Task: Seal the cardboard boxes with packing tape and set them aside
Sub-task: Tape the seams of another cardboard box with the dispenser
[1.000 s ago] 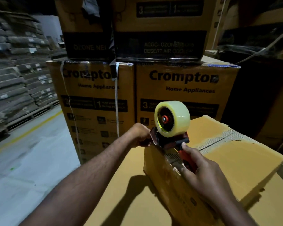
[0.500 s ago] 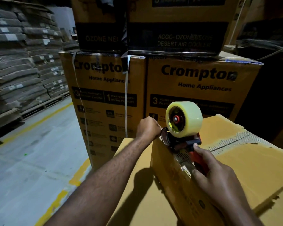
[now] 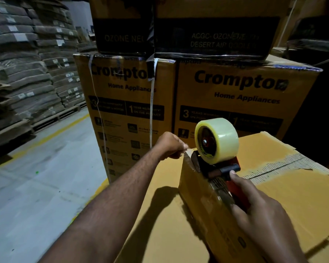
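Two bare forearms, no sleeves in view, left hand, right hand, short fingernails

1. The left arm is stretched forward from the lower left, bare, with the forearm almost straight.
2. The left hand is closed into a loose fist, its back turned up, and something thin and pale is pinched at the fingertips; what it is cannot be told.
3. The right hand is seen at the lower right, with the back of the hand turned towards the camera.
4. The right fingers are curled around a red handle, and the thumb is laid forward along its top.
5. The two hands are kept apart, the left one further ahead.
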`<state>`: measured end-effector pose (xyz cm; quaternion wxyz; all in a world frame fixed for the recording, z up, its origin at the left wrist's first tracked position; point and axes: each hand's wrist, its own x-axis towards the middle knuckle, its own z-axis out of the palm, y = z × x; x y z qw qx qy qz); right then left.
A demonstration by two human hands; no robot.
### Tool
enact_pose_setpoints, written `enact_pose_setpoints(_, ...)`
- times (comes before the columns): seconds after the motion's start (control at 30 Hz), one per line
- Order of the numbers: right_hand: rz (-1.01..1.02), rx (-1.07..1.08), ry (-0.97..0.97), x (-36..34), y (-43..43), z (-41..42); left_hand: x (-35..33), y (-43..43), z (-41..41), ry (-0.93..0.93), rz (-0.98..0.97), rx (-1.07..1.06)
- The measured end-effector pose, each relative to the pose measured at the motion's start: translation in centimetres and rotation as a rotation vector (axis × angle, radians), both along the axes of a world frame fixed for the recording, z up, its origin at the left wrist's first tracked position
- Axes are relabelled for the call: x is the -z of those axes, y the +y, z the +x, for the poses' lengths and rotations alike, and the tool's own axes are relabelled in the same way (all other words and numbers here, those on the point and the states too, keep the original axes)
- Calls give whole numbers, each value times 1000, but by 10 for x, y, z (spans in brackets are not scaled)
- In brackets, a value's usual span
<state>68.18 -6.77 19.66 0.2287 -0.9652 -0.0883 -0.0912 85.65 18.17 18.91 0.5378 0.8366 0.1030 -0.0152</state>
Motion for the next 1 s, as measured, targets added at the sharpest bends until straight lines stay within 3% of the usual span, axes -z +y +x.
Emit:
enact_pose_setpoints(0.17, 8, -21, -47, 1, 2, -2, 5, -5, 5, -1, 21, -38)
enact_pose_setpoints(0.3, -39, -75, -47, 5, 2, -1, 7, -8, 8, 5, 165, -28)
enact_pose_setpoints(0.63, -81, -40, 69, -5, 2, 0, 6, -6, 0, 391, 40, 43)
enact_pose_setpoints(0.7, -100, -38, 84, -7, 3, -3, 8, -2, 7, 293, 249, 49)
enact_pose_setpoints(0.77, -118, -34, 86, -7, 4, -4, 2, -5, 14, 48, 520, 30)
enact_pose_setpoints(0.83, -124, -30, 91, -7, 5, -2, -8, -18, 11, -78, 491, 93)
enact_pose_setpoints(1.0, -146, -31, 126, -14, 9, 3, 0, -33, 0, -64, 544, 151)
